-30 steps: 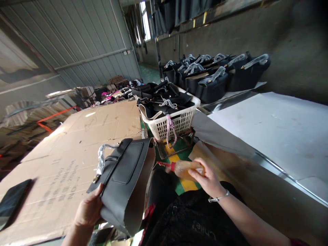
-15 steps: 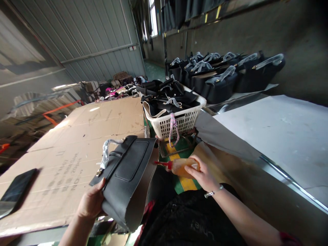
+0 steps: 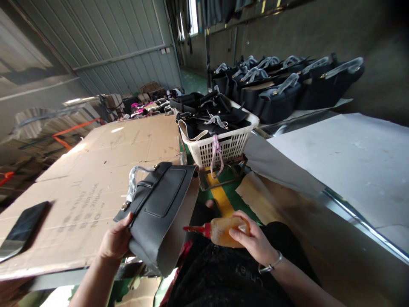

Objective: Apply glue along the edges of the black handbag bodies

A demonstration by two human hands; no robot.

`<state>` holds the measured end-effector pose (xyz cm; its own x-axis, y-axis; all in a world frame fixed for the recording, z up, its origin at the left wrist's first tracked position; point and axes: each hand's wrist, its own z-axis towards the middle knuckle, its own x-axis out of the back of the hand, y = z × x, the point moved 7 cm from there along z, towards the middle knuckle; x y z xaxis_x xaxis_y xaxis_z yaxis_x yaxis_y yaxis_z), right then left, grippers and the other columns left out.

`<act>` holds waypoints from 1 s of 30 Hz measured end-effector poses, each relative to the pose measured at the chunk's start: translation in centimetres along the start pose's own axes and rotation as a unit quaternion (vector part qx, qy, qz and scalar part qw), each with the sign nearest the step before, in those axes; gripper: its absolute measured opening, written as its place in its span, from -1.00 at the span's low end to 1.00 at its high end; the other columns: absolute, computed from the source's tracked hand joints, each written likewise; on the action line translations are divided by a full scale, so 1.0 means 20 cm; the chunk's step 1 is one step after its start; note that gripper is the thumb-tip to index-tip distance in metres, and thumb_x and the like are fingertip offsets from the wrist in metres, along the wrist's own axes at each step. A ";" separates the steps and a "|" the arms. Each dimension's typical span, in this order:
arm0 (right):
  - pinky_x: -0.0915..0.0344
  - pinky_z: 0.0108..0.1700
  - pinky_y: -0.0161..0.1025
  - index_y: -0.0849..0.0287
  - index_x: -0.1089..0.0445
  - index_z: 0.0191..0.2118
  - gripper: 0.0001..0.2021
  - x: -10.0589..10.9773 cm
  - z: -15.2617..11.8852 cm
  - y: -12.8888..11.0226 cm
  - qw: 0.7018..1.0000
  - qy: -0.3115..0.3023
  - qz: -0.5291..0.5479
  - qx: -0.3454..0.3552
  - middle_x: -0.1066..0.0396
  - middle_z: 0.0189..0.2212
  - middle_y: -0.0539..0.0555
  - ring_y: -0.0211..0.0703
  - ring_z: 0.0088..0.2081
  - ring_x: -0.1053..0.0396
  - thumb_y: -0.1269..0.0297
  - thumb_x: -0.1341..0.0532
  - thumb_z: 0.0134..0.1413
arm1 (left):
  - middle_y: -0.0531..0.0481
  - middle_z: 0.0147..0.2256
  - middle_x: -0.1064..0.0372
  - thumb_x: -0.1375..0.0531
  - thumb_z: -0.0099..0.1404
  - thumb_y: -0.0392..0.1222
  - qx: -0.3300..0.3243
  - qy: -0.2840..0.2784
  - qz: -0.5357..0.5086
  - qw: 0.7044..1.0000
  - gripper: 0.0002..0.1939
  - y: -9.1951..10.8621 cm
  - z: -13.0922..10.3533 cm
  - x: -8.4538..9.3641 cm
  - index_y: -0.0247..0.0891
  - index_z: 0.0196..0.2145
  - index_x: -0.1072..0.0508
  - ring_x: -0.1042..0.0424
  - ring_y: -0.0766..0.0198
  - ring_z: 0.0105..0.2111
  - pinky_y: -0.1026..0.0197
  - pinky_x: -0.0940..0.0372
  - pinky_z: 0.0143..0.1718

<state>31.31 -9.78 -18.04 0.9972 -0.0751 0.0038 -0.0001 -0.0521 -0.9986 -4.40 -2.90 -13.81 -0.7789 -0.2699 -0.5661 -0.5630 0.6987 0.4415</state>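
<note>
My left hand (image 3: 116,238) grips the lower left edge of a black handbag (image 3: 162,200), thumb on top and the other fingers hidden beneath. The bag is tilted, with a plastic-wrapped handle (image 3: 132,183) at its upper left and a bare brownish inner side facing right. My right hand (image 3: 255,241) is wrapped round a clear squeeze bottle (image 3: 225,232) of amber liquid. The bottle's red nozzle (image 3: 194,229) points left, close to the bag's open right edge; whether they touch I cannot tell.
A cardboard-covered table (image 3: 118,149) lies left, with a dark phone-like slab (image 3: 25,230) on it. Ahead stands a white basket (image 3: 204,153) of black bag pieces. Several black bags (image 3: 281,102) line the back right, behind a white sheet (image 3: 348,157).
My right hand and the bottle have moved down, the nozzle shifting slightly left and lower along the bag's edge. My left hand still holds the bag in nearly the same place.
</note>
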 end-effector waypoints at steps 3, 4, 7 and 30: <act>-0.31 -0.37 -0.27 0.11 -0.37 -0.29 -0.76 -0.04 -0.05 0.00 1.000 -0.023 0.005 -0.002 -0.30 -0.45 -0.03 -0.18 -0.42 -0.28 0.08 -0.31 0.01 | -0.18 -0.24 -0.58 -0.13 0.25 -0.17 0.007 0.011 0.006 1.000 -0.52 0.00 -0.01 -0.01 -0.24 0.12 -0.48 -0.44 -0.20 0.00 -0.14 -0.21 0.15; -0.30 -0.38 -0.27 0.10 -0.37 -0.29 -0.77 -0.05 -0.07 0.01 0.999 -0.031 0.008 -0.002 -0.29 -0.45 -0.03 -0.18 -0.43 -0.27 0.10 -0.31 0.01 | -0.17 -0.24 -0.58 -0.13 0.26 -0.18 0.007 0.022 0.008 1.000 -0.51 0.00 -0.01 -0.01 -0.24 0.13 -0.47 -0.43 -0.19 0.01 -0.14 -0.22 0.14; -0.29 -0.40 -0.28 0.10 -0.36 -0.29 -0.81 -0.08 -0.11 0.01 0.999 -0.052 0.013 0.008 -0.28 -0.46 -0.03 -0.18 -0.44 -0.26 0.14 -0.30 0.03 | -0.16 -0.29 -0.59 -0.12 0.27 -0.19 -0.005 0.057 0.009 0.998 -0.50 0.00 -0.02 0.00 -0.27 0.15 -0.44 -0.48 -0.18 -0.06 -0.12 -0.29 0.08; -0.31 -0.35 -0.26 0.11 -0.37 -0.26 -0.82 0.08 -0.09 -0.01 0.996 0.020 -0.029 0.077 -0.34 -0.41 0.01 -0.15 -0.40 -0.32 0.18 -0.29 0.04 | -0.17 -0.21 -0.58 -0.31 0.06 -0.05 -0.275 0.142 0.122 0.943 -0.63 0.15 -0.02 -0.18 -0.30 -0.19 -0.59 -0.23 -0.15 0.21 0.06 -0.26 0.13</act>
<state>32.86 -11.75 -17.69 0.9914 -0.1154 0.0616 0.0729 0.0966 -0.9927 -3.34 -0.11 -10.24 -0.9022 -0.3671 -0.2266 -0.3555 0.3352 0.8725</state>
